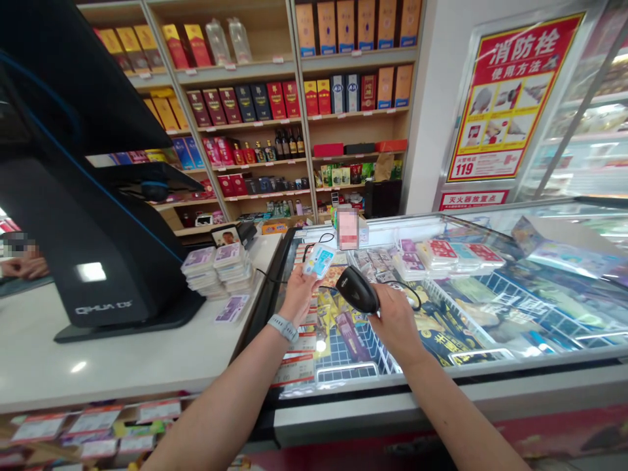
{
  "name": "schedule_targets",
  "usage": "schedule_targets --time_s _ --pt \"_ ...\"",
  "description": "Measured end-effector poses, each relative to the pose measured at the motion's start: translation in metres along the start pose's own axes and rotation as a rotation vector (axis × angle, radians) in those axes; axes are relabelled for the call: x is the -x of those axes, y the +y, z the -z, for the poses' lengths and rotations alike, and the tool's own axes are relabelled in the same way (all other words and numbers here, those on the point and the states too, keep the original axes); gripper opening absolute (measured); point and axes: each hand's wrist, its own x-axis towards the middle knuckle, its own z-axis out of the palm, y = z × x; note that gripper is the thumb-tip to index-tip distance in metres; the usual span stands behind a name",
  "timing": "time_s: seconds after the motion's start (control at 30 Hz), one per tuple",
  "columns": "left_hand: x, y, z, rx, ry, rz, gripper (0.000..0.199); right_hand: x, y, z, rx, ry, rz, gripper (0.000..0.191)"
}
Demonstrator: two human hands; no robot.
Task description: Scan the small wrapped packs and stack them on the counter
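My left hand [300, 291], with a pale watch band on its wrist, grips a small flat blue-and-white packet [320, 260] by its lower left edge, above the freezer's left side. To its right, my right hand [392, 314] is wrapped round a black handheld scanner [357, 290], whose head points toward the packet without touching it. Stacks of similar flat packets [230, 265] stand on the white counter, and one purple-and-white packet [232, 309] lies in front of them. More packets [441, 255] are piled on the freezer's glass top.
A black register terminal [112, 261] stands on the white counter [122, 366] at left. The glass-topped freezer [392, 404] holds wire baskets. A black cable trails behind my hands. Boxed goods fill the back shelves [255, 124]. Another person's hand [27, 265] shows at far left.
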Motion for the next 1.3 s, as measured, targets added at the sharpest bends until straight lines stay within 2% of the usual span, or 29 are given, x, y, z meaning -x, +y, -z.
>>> schedule_targets --time_s 0.6,1.3 --pt "0.0053 0.0044 -0.0057 0.005 -0.032 0.01 0.034 -0.0008 -0.0026 0.0025 0.009 0.013 -0.011 0.032" --pt "0.0036 0.0029 -0.0029 -0.02 -0.015 -0.01 0.033 -0.0024 -0.0055 0.0067 0.043 0.005 -0.005 0.028"
